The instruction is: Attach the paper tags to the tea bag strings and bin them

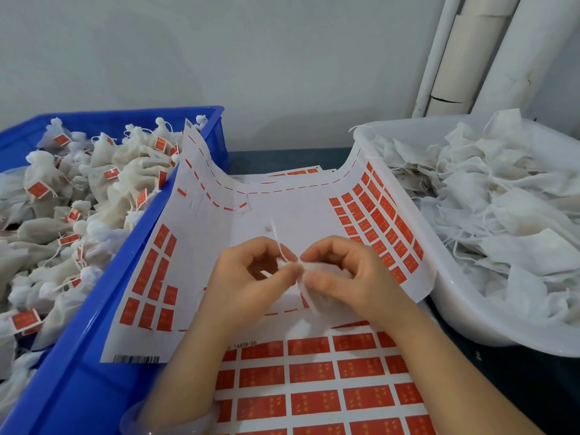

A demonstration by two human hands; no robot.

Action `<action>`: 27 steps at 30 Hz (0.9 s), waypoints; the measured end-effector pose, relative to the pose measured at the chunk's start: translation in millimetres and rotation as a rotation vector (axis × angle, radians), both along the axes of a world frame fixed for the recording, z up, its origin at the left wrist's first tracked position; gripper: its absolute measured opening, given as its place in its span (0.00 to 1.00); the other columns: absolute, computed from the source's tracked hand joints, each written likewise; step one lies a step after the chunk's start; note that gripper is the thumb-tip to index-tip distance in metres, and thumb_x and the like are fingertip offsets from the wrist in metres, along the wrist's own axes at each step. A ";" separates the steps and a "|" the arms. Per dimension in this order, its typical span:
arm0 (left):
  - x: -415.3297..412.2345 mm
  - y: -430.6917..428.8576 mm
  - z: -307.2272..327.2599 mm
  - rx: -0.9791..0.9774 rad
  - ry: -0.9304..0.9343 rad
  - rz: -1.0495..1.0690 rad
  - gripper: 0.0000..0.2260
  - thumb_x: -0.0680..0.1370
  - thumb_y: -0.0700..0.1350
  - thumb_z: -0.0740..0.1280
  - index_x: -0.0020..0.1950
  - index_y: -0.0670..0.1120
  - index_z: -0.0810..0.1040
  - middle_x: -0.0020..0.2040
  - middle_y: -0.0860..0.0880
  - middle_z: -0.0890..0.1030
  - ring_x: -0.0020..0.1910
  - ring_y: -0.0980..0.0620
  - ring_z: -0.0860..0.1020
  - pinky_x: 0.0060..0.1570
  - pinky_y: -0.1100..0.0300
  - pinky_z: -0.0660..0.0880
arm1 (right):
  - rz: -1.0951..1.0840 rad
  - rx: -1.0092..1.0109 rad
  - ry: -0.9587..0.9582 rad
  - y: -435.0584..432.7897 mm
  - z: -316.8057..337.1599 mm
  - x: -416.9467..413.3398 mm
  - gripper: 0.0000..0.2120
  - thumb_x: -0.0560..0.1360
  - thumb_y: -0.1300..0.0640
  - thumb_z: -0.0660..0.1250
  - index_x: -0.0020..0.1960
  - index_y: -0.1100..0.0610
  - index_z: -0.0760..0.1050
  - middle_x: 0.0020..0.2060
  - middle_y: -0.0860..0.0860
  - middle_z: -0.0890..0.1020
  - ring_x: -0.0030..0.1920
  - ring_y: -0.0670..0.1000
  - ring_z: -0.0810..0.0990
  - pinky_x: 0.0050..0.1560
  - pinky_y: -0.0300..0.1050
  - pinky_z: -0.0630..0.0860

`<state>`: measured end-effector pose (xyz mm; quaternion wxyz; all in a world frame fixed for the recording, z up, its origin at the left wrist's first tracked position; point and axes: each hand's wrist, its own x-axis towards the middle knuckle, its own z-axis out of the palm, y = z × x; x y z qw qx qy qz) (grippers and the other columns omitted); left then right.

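Over the middle of the curled tag sheet our right hand curls round a tea bag while our left hand pinches its string, whose loose end stands up above the fingers; we see no tag on it. We judge it best to hold the string taut, peel one red tag from the sheet and fold it squarely over the string; the blue bin of tagged bags lies left of the sheet, the white tub right.

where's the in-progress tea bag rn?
Head view, centre: tea bag gripped by left hand and right hand above the tag sheet, blue bin on its left, white tub on its right.
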<state>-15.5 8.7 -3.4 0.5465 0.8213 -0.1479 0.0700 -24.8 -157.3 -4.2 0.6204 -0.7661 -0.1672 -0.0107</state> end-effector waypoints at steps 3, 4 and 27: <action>-1.8 -2.9 -1.5 0.049 -0.017 -0.032 0.01 0.70 0.48 0.70 0.39 0.52 0.79 0.30 0.54 0.79 0.29 0.57 0.75 0.29 0.70 0.73 | -0.106 0.013 0.013 12.7 -1.1 -3.1 0.14 0.68 0.36 0.65 0.42 0.46 0.76 0.36 0.39 0.81 0.42 0.40 0.79 0.41 0.29 0.74; -2.7 -3.9 -1.9 0.075 -0.026 -0.052 0.01 0.70 0.48 0.69 0.39 0.53 0.79 0.31 0.54 0.79 0.29 0.57 0.75 0.29 0.70 0.73 | -0.162 0.000 0.014 17.7 -2.3 -4.3 0.15 0.65 0.35 0.64 0.41 0.46 0.76 0.35 0.39 0.80 0.42 0.39 0.78 0.40 0.29 0.74; -5.6 -12.4 2.8 0.024 0.014 -0.092 0.05 0.67 0.42 0.61 0.32 0.48 0.75 0.26 0.56 0.74 0.26 0.61 0.72 0.26 0.73 0.67 | -0.384 0.301 0.158 38.2 -11.9 -8.3 0.06 0.77 0.54 0.62 0.43 0.51 0.76 0.36 0.44 0.80 0.40 0.44 0.80 0.41 0.32 0.77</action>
